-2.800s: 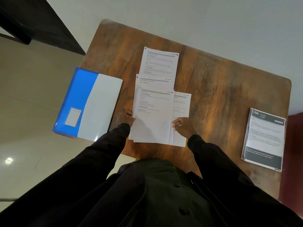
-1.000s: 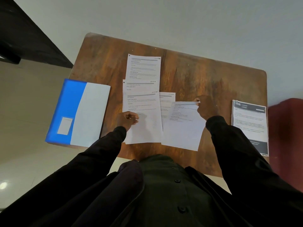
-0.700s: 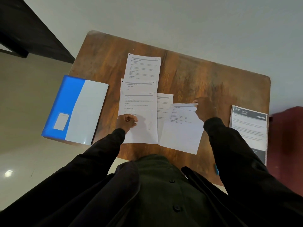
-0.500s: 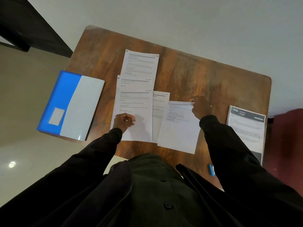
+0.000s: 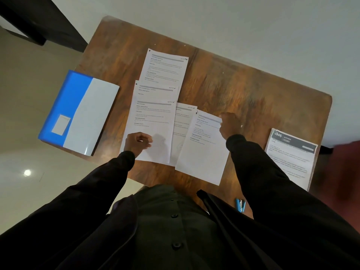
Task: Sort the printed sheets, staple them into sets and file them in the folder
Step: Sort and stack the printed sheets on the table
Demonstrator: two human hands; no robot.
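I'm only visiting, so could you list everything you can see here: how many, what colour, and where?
table: one, brown wood, centre.
folder: one, blue and white, closed, at the table's left edge.
printed sheets: five, white, loose and overlapping, mid-table.
paper stack: one, white with a dark header, at the table's right edge.
stapler: one, blue, near edge, beside the right sleeve.
furniture: one, black, top left, off the table.
red shape: one, dark red, far right, too blurred to identify.
sleeves: two, black.
left hand: fingers curled, rests on the left sheet.
right hand: pinches the top corner of the rightmost sheet.
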